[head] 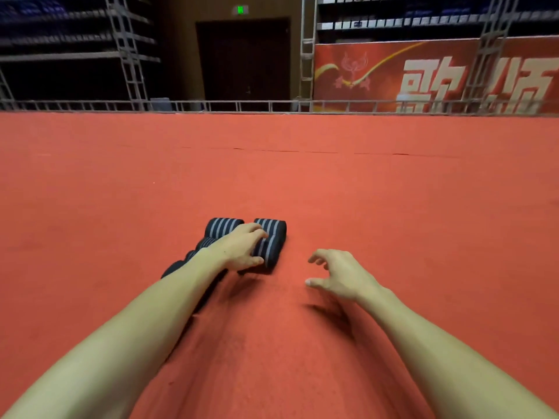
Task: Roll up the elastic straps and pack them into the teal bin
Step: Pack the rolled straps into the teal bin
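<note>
Several rolled elastic straps, black with grey stripes, lie in two rows on the red carpet. My left hand [243, 247] curls over the right-hand row of rolls [270, 241], fingers on top and thumb at the near end. The far left roll [222, 227] lies beside it; more rolls [181, 264] run back under my left forearm, partly hidden. My right hand [335, 275] hovers just right of the rolls, fingers spread and loosely bent, holding nothing. No teal bin is in view.
Red carpet [302, 176] stretches wide on all sides. A low metal railing [272, 105] marks its far edge. Behind stand metal trusses, a dark door and a red banner [423, 77].
</note>
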Available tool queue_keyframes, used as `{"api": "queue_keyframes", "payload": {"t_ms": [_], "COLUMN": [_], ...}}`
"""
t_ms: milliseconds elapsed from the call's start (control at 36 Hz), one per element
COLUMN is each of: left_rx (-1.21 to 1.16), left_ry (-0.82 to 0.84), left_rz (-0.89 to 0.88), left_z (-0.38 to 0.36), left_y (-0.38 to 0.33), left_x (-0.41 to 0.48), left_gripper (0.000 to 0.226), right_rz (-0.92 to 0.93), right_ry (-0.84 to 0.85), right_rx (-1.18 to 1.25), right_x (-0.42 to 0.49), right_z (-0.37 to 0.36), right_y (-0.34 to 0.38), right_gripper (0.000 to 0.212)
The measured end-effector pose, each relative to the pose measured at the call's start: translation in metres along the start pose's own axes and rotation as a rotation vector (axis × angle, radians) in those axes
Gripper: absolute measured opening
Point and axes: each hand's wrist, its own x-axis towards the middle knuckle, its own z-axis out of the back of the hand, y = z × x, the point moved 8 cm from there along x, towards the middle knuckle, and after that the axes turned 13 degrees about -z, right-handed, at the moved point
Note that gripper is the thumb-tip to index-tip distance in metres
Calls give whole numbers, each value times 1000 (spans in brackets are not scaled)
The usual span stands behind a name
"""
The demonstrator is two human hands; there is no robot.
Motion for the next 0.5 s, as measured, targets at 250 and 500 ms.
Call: {"api": "queue_keyframes", "payload": {"t_ms": [250,500], "left_rx": [-24,38], "left_ry": [129,139], "left_rz": [-89,-150], "left_z": [-20,-27], "left_y": [23,14], "left_x": [35,34], "left_gripper": [67,72], "right_rz": [62,42], "right_ry": [-67,-44], "right_rx": [115,211], "right_x": [31,35], "right_z": [-9,-25], "right_y": [-1,11], "right_gripper": [49,52]}}
